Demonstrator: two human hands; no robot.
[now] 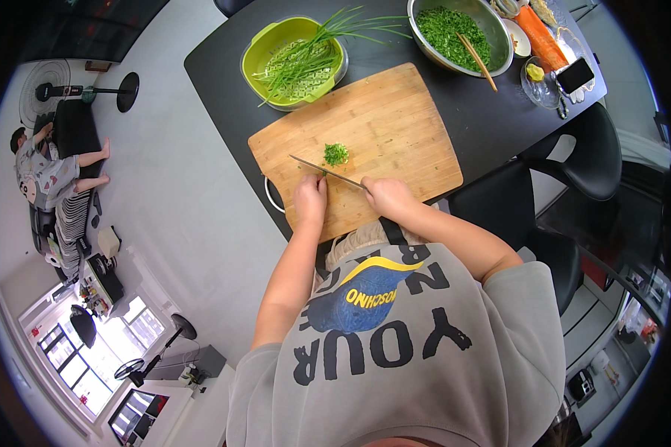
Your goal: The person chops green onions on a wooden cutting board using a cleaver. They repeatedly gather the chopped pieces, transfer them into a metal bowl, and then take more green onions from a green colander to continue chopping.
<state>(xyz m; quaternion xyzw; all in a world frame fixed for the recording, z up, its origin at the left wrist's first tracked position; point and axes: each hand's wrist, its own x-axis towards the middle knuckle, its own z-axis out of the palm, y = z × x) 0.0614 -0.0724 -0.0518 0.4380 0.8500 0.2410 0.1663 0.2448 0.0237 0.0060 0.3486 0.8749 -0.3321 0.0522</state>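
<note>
My right hand [388,196] grips the handle of a kitchen knife [335,175], its blade slanting up and left over a wooden cutting board [391,120]. My left hand [311,198] is curled on the board just below the blade. A bit of green shows at its fingertips beside the knife; the rest of what it holds is hidden by the fingers. Just beyond the blade lies a small heap of chopped chives [336,154]. A few green scraps are scattered on the wood.
A green colander [251,61] of long chives [327,58] stands beyond the board. To its right is a steel bowl [501,36] of chopped greens with chopsticks [477,61]. Farther right are a glass bowl [542,92] and a phone [575,75]. Black chairs [495,201] stand at right; another person [50,170] sits far left.
</note>
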